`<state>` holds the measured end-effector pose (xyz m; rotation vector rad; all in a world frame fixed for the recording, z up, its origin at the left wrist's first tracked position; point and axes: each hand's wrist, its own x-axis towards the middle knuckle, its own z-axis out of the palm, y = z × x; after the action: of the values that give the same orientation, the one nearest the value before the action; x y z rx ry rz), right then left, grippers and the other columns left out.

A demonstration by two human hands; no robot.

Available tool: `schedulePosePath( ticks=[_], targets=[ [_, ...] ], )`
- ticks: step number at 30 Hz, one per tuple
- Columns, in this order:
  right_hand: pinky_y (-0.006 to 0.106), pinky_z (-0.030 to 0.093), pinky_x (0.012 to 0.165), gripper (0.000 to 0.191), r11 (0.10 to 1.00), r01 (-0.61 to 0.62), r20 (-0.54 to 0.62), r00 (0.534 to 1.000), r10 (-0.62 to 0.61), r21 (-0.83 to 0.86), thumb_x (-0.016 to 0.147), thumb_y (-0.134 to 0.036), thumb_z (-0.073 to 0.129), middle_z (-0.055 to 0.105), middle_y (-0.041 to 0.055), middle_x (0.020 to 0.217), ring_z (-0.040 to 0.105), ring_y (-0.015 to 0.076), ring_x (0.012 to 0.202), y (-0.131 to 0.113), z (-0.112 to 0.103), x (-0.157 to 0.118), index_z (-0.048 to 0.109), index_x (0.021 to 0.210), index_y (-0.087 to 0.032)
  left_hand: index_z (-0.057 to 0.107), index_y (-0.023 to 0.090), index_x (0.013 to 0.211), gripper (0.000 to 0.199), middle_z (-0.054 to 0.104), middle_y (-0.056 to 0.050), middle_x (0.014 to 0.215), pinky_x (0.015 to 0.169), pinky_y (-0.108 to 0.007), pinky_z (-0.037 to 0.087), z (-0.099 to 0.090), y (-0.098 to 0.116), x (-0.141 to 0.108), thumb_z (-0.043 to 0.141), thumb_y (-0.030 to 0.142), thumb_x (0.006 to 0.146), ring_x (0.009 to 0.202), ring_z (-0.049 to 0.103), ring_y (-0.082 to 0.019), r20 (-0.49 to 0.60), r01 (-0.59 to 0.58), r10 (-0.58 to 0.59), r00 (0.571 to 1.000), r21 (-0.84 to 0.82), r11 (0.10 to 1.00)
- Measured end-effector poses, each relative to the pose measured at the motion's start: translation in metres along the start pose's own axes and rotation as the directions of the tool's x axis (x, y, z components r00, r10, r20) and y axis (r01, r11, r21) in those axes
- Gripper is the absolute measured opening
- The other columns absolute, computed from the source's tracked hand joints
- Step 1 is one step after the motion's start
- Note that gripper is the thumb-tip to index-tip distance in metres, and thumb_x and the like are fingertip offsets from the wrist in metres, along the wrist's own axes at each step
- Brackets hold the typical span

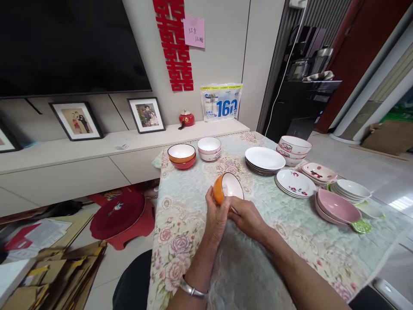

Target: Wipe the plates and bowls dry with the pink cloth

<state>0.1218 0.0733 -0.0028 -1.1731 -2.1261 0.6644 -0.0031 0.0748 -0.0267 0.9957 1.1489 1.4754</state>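
The bowl [229,189] is up over the middle of the bench [190,196], tipped so I can see its white inside. Left hand [217,213] is curled round the low left side, and right hand [245,214] grips the near edge, so both are clamped on it. The bowl looks smooth, so I think it could slip and chip if the thumbs slide or one hand lets go too soon. Behind it, to the left, two bowls [181,156] are stacked, orange on red, just beside some white bowls [209,151]. To the right are big plates [265,159], flower plates [294,183] and a pink dish [338,206]. If the right arm swung out, it might bump the pink dish, I guess. I can't see the bowl's bottom or most of the fingertips, because the hands cover them. There's a pale patch inside the bowl, and I can't tell if it's just shine. The TV [71,47] past the bench is cut off at the top, and the dark shape [134,282] down low is hard to make out.
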Motion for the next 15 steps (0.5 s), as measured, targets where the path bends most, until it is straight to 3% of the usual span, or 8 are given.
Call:
schedulePosePath(
  ticks=[2, 4, 7, 9, 12, 15],
  targets=[
    [0.029, 0.046, 0.082, 0.021, 0.988, -0.017, -0.074, 0.997, 0.029, 0.151, 0.089, -0.020, 0.056, 0.069, 0.0038, 0.102, 0.063, 0.0202, 0.092, -0.001, 0.005, 0.002, 0.063, 0.109, -0.022, 0.034, 0.018, 0.144, 0.077, 0.044, -0.016, 0.149, 0.112, -0.040, 0.037, 0.001, 0.002, -0.002, 0.069, 0.046, 0.081, 0.136, 0.045, -0.029, 0.025, -0.035, 0.034, 0.999, 0.024, 0.999],
    [0.030, 0.047, 0.085, 0.026, 0.977, 0.032, -0.062, 0.998, -0.020, 0.211, 0.088, -0.019, 0.057, 0.068, 0.0042, 0.106, 0.063, 0.0206, 0.096, -0.002, 0.006, 0.004, 0.061, 0.113, -0.022, 0.039, 0.018, 0.142, 0.070, 0.047, -0.016, 0.146, 0.111, -0.040, 0.038, 0.001, 0.004, -0.002, 0.065, 0.047, 0.084, 0.135, 0.047, -0.028, 0.000, -0.041, 0.041, 0.999, 0.032, 0.999],
    [0.031, 0.046, 0.088, 0.032, 0.981, 0.174, 0.071, 0.981, -0.181, 0.088, 0.085, -0.010, 0.053, 0.067, 0.0059, 0.108, 0.061, 0.0212, 0.101, -0.003, 0.001, 0.005, 0.062, 0.113, -0.022, 0.047, 0.019, 0.137, 0.059, 0.055, -0.014, 0.138, 0.108, -0.040, 0.041, 0.000, 0.003, 0.002, 0.058, 0.049, 0.088, 0.129, 0.052, -0.028, -0.063, -0.024, 0.023, 0.998, -0.020, 1.000],
    [0.033, 0.044, 0.090, 0.038, 0.972, 0.230, 0.123, 0.967, -0.222, -0.048, 0.083, -0.005, 0.050, 0.067, 0.0069, 0.107, 0.060, 0.0218, 0.103, -0.001, -0.004, 0.004, 0.063, 0.114, -0.022, 0.049, 0.019, 0.136, 0.057, 0.056, -0.013, 0.137, 0.106, -0.040, 0.043, -0.002, 0.002, 0.005, 0.056, 0.051, 0.088, 0.127, 0.054, -0.028, -0.064, -0.005, 0.001, 0.998, -0.069, 0.998],
    [0.031, 0.043, 0.086, 0.036, 0.964, 0.187, 0.110, 0.980, -0.168, -0.187, 0.083, -0.004, 0.050, 0.068, 0.0059, 0.100, 0.060, 0.0205, 0.098, 0.002, -0.008, 0.002, 0.064, 0.109, -0.024, 0.049, 0.019, 0.135, 0.061, 0.057, -0.014, 0.135, 0.104, -0.040, 0.045, -0.002, 0.000, 0.005, 0.060, 0.052, 0.086, 0.124, 0.056, -0.028, -0.050, 0.029, -0.033, 0.998, -0.079, 0.996],
    [0.027, 0.043, 0.080, 0.023, 0.985, 0.090, 0.041, 0.996, -0.084, -0.149, 0.085, -0.008, 0.054, 0.068, 0.0041, 0.096, 0.061, 0.0190, 0.091, 0.002, -0.004, 0.000, 0.064, 0.100, -0.022, 0.043, 0.018, 0.138, 0.066, 0.054, -0.015, 0.139, 0.106, -0.040, 0.044, 0.000, 0.001, 0.001, 0.064, 0.050, 0.085, 0.127, 0.054, -0.027, -0.034, 0.029, -0.031, 0.999, -0.042, 0.999]
  ],
)
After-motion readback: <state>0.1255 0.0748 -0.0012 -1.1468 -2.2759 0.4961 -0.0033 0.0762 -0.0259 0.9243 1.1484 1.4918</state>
